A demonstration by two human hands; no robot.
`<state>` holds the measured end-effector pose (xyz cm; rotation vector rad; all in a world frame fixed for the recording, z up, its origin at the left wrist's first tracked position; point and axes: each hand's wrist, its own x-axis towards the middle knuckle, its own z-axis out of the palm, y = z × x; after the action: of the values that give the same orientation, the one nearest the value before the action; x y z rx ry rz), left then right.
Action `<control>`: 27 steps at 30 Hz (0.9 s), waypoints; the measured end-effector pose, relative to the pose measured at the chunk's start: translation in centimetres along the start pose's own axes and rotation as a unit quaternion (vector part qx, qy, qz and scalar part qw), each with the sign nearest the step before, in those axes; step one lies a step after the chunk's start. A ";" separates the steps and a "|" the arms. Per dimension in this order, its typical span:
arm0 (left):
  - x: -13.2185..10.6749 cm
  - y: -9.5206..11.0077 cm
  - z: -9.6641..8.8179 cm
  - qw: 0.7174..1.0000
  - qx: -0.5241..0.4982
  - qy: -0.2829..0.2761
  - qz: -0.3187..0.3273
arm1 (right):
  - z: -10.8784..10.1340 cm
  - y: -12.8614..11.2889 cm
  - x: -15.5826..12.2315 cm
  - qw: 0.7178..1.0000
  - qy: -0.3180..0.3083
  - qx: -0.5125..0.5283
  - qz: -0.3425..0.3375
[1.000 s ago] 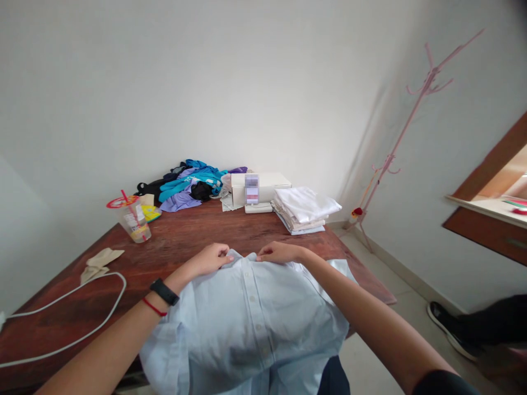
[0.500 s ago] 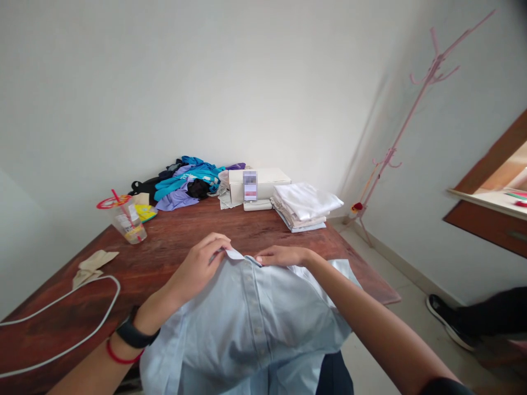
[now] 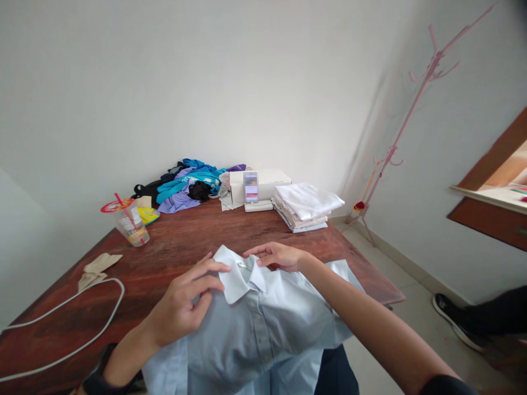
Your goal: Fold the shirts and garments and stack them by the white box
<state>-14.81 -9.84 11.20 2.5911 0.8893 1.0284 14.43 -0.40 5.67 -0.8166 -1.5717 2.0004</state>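
A pale blue button-up shirt lies front up over the near edge of the table, its lower part hanging towards me. Its collar is folded down, with both points showing. My left hand rests at the collar's left side, fingers apart and fingertips touching the fabric. At the collar's right side, my right hand has its thumb on the collar and its fingers behind it, pinching the edge. The fingertips behind the collar are partly hidden.
On the wooden table are a plastic cup with straw, a beige cloth, a white cable, heaped clothes, a phone before a white box, and folded clothes. A pink coat rack stands right.
The collar, upright before, is now folded down over the shirt front. My left hand has moved down and spread its fingers. My right hand has stayed near the collar's right side.
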 end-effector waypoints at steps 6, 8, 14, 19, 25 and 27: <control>0.9 -1.8 -0.2 0.965 -0.149 0.090 -0.194 | -0.8 -1.6 -0.5 0.985 0.143 0.014 -0.094; 1.9 -3.0 0.0 0.940 -0.194 0.080 -0.269 | -1.0 -2.0 -0.6 0.979 0.156 0.037 -0.128; 5.2 -6.9 1.1 0.876 -0.342 -0.104 -0.323 | -1.5 -2.2 0.2 0.974 0.153 0.059 -0.157; 6.5 -9.1 2.7 0.815 -0.421 -0.192 -0.348 | -2.2 -2.1 -0.1 0.984 0.118 -0.007 -0.132; 6.8 -10.6 4.5 0.880 -0.336 -0.159 -0.297 | -4.7 -2.5 -0.5 0.971 0.035 -0.217 -0.095; 7.2 -10.8 4.6 0.905 -0.286 -0.154 -0.275 | -5.5 -2.7 0.0 0.968 0.021 -0.238 -0.081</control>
<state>-12.55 3.21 7.45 1.7890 0.9680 0.5756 18.28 4.07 7.40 -0.8615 -2.0582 1.4977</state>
